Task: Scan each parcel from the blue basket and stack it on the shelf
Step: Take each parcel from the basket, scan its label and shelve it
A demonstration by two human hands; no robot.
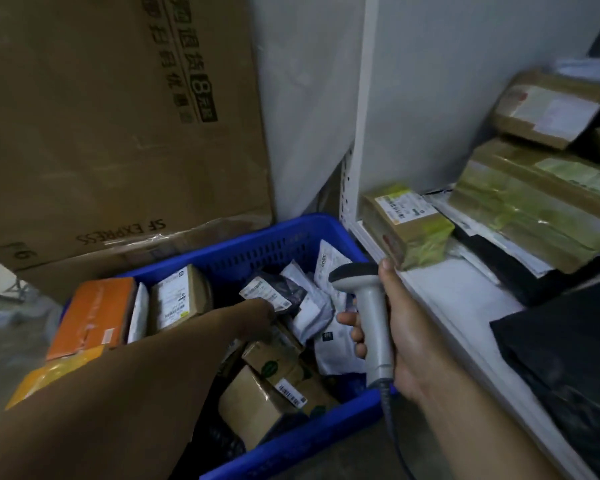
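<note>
The right hand (407,341) is wrapped round the scanner (371,306), held beside the shelf (458,299) ready to read a label. The left hand (260,309) reaches into the blue basket (291,226) at a dark bagged parcel (288,286), likely the next pick; its fingers are hidden, so I cannot tell its grip

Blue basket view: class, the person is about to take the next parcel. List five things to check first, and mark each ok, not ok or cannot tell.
1. Scanner in hand: the right hand grips its handle. Ok.
2. Parcels left in the blue basket: several. Ok.
3. Left hand holding the dark bag parcel: it reaches the parcel, but the grip is blurred. Cannot tell.
4. That parcel's label faces up: the white label shows. Ok.
5. Room on the shelf: a bare patch beside the small taped box. Ok.
</note>
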